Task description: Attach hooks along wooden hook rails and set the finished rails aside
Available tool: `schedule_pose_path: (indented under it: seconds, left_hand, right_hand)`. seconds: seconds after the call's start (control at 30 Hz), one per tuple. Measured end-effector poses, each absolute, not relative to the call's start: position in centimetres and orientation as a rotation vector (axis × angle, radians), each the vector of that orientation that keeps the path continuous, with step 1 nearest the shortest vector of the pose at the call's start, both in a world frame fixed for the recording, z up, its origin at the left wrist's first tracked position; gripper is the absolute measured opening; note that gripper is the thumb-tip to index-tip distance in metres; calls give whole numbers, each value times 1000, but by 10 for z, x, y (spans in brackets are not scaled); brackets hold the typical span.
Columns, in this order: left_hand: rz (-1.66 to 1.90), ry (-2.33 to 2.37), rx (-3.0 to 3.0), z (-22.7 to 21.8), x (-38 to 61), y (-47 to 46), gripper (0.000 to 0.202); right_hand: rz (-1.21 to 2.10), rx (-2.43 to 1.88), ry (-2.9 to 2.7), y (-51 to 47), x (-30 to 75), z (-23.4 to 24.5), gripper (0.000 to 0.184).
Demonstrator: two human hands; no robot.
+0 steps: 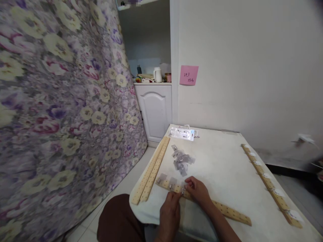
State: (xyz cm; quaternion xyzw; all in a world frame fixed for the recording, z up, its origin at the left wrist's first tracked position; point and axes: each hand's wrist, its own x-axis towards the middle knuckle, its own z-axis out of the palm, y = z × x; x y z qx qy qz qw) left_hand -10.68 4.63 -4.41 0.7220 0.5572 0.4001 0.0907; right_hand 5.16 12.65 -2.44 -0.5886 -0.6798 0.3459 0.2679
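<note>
A perforated wooden strip (232,213) lies slantwise across the near part of the white table. Near its left end, small clear plastic pieces with metal parts (172,184) sit in a row along it. My right hand (198,191) has its fingers closed on another clear plastic piece (183,189), at the strip's far edge. Closed at the near edge is my left hand (170,210), fingertips beside that piece's metal part. Whether they pinch the metal or the wood is hidden. Beyond the strip lies a loose pile of similar clear pieces (180,161).
Two more perforated strips (153,171) run along the left edge of the white table (214,161). On the right, another strip (271,186) carries several round whitish pieces. Clear packaging (181,133) lies at the back. A floral curtain (75,117) hangs left; a white cabinet (156,111) stands behind.
</note>
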Motion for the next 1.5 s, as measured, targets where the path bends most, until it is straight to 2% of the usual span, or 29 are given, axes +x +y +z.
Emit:
schedule_pose_path:
  seconds: [0.53,0.87,1.03,1.23,1.5]
  left_hand:
    - [1125,1685,2139,-41,-105,49,35]
    - [1187,1618,2071,-42,-107,47,31]
    - [1228,1616,2016,-38,-106,48,24]
    - [1222,1607,1978,-38,-104,46,27]
    - [1240,1594,1982,-39,-105,47,26]
  right_hand:
    - [1009,-1584,-1753,131,51,-25,17]
    - [1005,-1382,-1612,137,59,-34,23]
    - [861,-1438,-1596,162,52,-19,24]
    - [658,-1612,-1629,187,31,-10,20]
    - [821,-1412,-1529,180,51,-2,23]
